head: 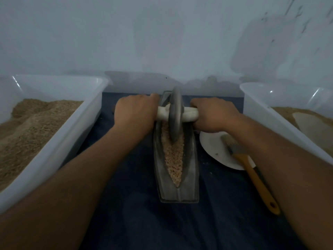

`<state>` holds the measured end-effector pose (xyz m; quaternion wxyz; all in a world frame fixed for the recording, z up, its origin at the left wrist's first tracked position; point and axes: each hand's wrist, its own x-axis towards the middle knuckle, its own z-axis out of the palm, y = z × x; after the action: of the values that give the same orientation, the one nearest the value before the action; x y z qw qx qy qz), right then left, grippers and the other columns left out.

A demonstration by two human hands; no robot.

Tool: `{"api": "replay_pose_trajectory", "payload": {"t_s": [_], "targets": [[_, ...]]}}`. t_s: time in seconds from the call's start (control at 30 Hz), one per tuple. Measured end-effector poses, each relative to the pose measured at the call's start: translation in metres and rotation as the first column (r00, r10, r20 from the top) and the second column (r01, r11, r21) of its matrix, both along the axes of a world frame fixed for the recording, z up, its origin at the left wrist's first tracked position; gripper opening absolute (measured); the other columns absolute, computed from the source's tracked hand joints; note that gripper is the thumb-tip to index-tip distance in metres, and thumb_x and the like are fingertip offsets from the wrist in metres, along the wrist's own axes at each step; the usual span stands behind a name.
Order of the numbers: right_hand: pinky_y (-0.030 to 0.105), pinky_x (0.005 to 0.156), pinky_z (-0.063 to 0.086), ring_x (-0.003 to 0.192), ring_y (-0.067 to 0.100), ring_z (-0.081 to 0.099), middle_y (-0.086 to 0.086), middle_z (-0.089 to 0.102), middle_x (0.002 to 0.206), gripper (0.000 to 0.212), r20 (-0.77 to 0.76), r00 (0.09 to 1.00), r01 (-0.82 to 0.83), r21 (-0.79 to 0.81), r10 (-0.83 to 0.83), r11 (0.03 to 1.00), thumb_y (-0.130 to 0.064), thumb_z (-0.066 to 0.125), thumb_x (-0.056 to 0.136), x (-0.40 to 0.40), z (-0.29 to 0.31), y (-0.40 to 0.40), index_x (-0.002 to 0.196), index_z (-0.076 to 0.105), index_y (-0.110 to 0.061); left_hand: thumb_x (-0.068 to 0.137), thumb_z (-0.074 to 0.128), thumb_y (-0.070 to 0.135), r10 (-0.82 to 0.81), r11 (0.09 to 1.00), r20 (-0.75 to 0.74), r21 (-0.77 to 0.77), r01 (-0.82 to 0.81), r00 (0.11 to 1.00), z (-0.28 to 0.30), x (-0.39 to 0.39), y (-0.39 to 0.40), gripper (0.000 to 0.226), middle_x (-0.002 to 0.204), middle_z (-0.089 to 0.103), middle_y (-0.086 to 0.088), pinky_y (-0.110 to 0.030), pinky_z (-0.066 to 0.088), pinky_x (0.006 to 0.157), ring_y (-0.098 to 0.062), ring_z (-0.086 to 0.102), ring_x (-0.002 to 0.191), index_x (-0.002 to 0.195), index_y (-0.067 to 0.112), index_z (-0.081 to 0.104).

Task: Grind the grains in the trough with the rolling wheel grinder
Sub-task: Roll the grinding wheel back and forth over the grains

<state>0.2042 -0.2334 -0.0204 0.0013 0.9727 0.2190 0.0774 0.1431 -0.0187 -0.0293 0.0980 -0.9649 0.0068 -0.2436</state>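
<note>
Both hands are wrapped round the pale, rod-shaped wooden axle [177, 114] of the grey stone disc wheel [175, 115]: the left hand [135, 112] is curled over the stub at 9 o'clock of the wheel, the right hand [214, 114] over the stub at 3 o'clock, so neither is nearer than the other. The wheel is held upright, its rim seated in the groove of the long, boat-shaped dark metal trough [177, 154]. The trough's long axis is laid from 6 to 12 o'clock, straight away from the body, and the axle is carried square across it.

The wheel is placed toward the 12 o'clock end; the tan, coarse grains [173, 159] are spread mostly from the wheel back to the tapered 6 o'clock tip (they look only partly crushed). A pull toward 6 o'clock is therefore judged to be what the next pass calls for, with both stubs drawn evenly so the rim is kept in the groove.

At 3 o'clock of the trough a round white plate [216, 150] is seen with a yellow-handled brush [252, 175] laid across it.
</note>
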Motion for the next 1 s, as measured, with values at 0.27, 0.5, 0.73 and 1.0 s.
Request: {"api": "replay_pose_trajectory", "payload": {"t_s": [0.27,0.5,0.73,1.0], "targets": [[0.032,0.064,0.049,0.072,0.019,0.063,0.001,0.067,0.080,0.017,-0.345,0.938,-0.001,-0.073,-0.024,0.997,-0.030,0.077,0.069,0.023,0.019,0.011,0.082,0.068,-0.023,0.080,0.071,0.020,0.043,0.999,-0.169,-0.007,-0.044,0.985,0.017,0.027,0.000,0.028,0.101,0.065,-0.005,-0.038,0.047,0.070,-0.030,0.064,0.094,0.105,0.025,0.061],[0.035,0.066,0.053,0.071,0.016,0.063,-0.001,0.066,0.079,0.017,-0.298,0.954,0.022,0.001,-0.021,1.000,-0.029,0.077,0.068,0.016,0.010,0.007,0.081,0.066,-0.027,0.085,0.067,0.021,-0.014,1.000,-0.032,0.027,0.014,0.999,0.010,0.018,-0.001,0.022,0.096,0.064,-0.004,-0.037,0.046,0.066,-0.029,0.063,0.087,0.105,0.024,0.057],[0.026,0.049,0.029,0.061,0.008,0.045,-0.013,0.053,0.077,0.017,0.051,0.998,0.043,0.005,-0.043,0.999,-0.041,0.063,0.073,-0.014,-0.005,0.001,0.082,0.049,-0.037,0.082,0.073,0.025,-0.077,0.994,0.044,0.083,0.073,0.996,-0.001,-0.010,0.001,0.036,0.096,0.061,-0.002,-0.035,0.036,0.059,-0.027,0.063,0.077,0.103,0.021,0.045],[0.022,0.047,0.020,0.045,0.011,0.029,-0.011,0.035,0.057,0.028,0.428,0.901,0.026,0.102,-0.068,0.994,-0.036,0.065,0.075,-0.065,-0.029,-0.002,0.082,0.038,-0.029,0.083,0.065,0.018,-0.054,0.998,0.131,0.050,0.047,0.990,-0.014,-0.057,-0.006,0.034,0.094,0.052,-0.003,-0.033,0.029,0.069,-0.022,0.055,0.079,0.102,0.019,0.036]]}}
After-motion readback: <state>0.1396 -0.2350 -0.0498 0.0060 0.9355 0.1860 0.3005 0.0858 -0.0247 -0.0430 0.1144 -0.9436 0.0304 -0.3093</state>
